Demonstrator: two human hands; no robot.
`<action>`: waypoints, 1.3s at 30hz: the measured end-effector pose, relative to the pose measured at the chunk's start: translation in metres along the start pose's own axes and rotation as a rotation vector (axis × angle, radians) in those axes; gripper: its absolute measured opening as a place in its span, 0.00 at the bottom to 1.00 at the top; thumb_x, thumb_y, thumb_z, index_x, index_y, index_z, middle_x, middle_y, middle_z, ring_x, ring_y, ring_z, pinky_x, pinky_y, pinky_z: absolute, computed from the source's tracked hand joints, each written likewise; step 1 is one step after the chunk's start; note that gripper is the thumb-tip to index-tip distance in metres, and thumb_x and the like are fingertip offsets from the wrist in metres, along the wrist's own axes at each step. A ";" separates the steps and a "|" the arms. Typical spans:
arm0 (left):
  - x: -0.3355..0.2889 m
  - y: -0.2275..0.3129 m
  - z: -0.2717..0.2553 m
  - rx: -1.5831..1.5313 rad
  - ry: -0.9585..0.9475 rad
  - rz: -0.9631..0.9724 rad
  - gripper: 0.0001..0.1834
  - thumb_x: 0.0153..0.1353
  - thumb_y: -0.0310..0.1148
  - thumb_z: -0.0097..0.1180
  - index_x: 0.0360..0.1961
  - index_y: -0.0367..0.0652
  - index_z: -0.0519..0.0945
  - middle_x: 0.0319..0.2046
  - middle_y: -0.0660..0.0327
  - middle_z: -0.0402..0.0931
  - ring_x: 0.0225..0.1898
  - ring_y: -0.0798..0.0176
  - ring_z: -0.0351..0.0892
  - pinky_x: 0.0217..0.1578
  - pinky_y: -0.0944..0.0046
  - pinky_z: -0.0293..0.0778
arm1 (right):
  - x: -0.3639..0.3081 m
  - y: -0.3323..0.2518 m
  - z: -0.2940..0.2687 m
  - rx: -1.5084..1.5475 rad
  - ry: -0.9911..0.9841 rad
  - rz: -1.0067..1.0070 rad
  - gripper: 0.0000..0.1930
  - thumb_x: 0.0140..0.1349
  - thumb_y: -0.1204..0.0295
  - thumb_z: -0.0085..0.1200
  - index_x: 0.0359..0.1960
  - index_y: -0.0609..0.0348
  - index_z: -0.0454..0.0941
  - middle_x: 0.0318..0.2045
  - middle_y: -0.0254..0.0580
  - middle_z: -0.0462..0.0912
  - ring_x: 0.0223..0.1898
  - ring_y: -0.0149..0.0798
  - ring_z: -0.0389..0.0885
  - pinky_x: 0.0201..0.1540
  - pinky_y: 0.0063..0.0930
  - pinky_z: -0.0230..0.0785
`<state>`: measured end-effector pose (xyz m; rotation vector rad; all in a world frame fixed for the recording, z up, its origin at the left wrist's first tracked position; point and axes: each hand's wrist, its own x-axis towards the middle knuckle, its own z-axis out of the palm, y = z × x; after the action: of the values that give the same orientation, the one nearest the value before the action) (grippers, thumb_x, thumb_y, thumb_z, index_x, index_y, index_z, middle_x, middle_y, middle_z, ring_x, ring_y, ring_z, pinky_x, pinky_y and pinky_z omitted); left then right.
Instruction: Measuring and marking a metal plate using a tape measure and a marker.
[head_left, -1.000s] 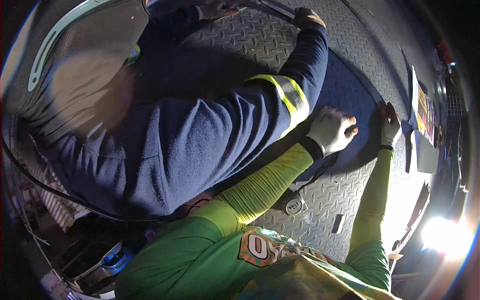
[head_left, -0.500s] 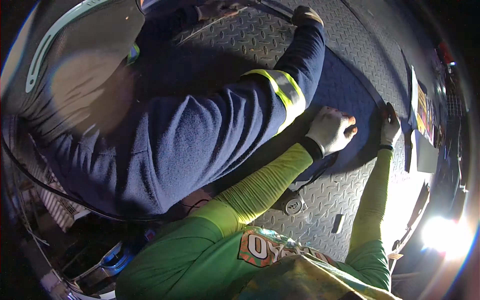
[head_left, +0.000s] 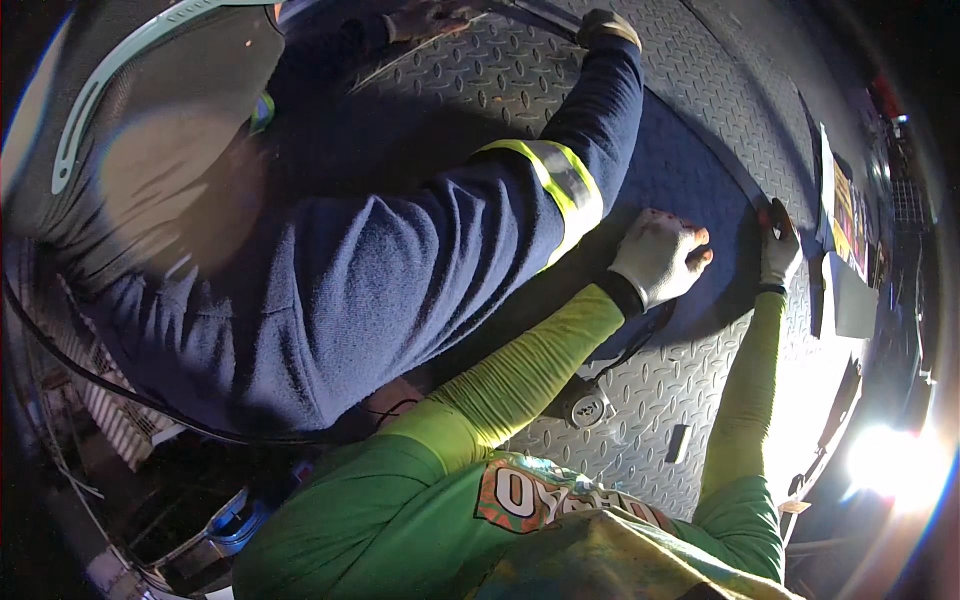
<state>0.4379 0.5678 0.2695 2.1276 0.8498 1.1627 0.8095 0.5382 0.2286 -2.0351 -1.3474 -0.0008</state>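
Observation:
My left hand (head_left: 655, 258), in a white glove with bare fingertips, is held over the dark, shaded part of a metal tread plate (head_left: 640, 385). Its fingers are curled toward the thumb, and whatever they may pinch is too small to make out. Farther right, my right hand (head_left: 781, 250), gloved the same way, reaches to a thin dark line that runs across the plate. Its fingertips are close together at the line's near end, in shadow; what they grip is unclear. A round, dark-cased device (head_left: 586, 407) lies below my left forearm. Beside it rests a small dark block (head_left: 678, 443).
A co-worker in a navy sleeve (head_left: 370, 280) with a reflective band leans in from the left. That person's gloved hand (head_left: 608, 28) is at a long dark bar (head_left: 535, 14). A bright lamp (head_left: 897, 468) glares at lower right; a blue container (head_left: 236, 522) stands lower left.

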 end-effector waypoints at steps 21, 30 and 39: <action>-0.001 -0.002 0.005 0.006 -0.003 0.003 0.09 0.59 0.40 0.65 0.35 0.47 0.85 0.28 0.61 0.86 0.30 0.52 0.85 0.42 0.53 0.75 | -0.001 -0.003 -0.003 0.009 0.001 -0.042 0.22 0.68 0.61 0.64 0.63 0.48 0.83 0.54 0.33 0.89 0.53 0.35 0.87 0.56 0.25 0.75; -0.004 0.001 0.006 -0.047 0.012 -0.059 0.11 0.59 0.42 0.62 0.28 0.46 0.82 0.22 0.55 0.82 0.24 0.44 0.80 0.33 0.47 0.75 | -0.002 -0.001 -0.008 -0.107 -0.071 0.128 0.22 0.70 0.59 0.61 0.61 0.55 0.84 0.59 0.41 0.86 0.58 0.36 0.84 0.60 0.24 0.72; -0.007 0.005 0.010 -0.002 -0.101 -0.141 0.14 0.64 0.44 0.56 0.32 0.45 0.84 0.28 0.54 0.84 0.33 0.44 0.82 0.53 0.44 0.71 | 0.006 0.045 -0.005 0.083 -0.095 0.040 0.23 0.75 0.58 0.55 0.68 0.52 0.79 0.65 0.35 0.82 0.63 0.40 0.81 0.63 0.26 0.70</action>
<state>0.4444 0.5577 0.2645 2.0697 0.9358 0.9762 0.8508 0.5301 0.2101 -2.0132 -1.3419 0.1693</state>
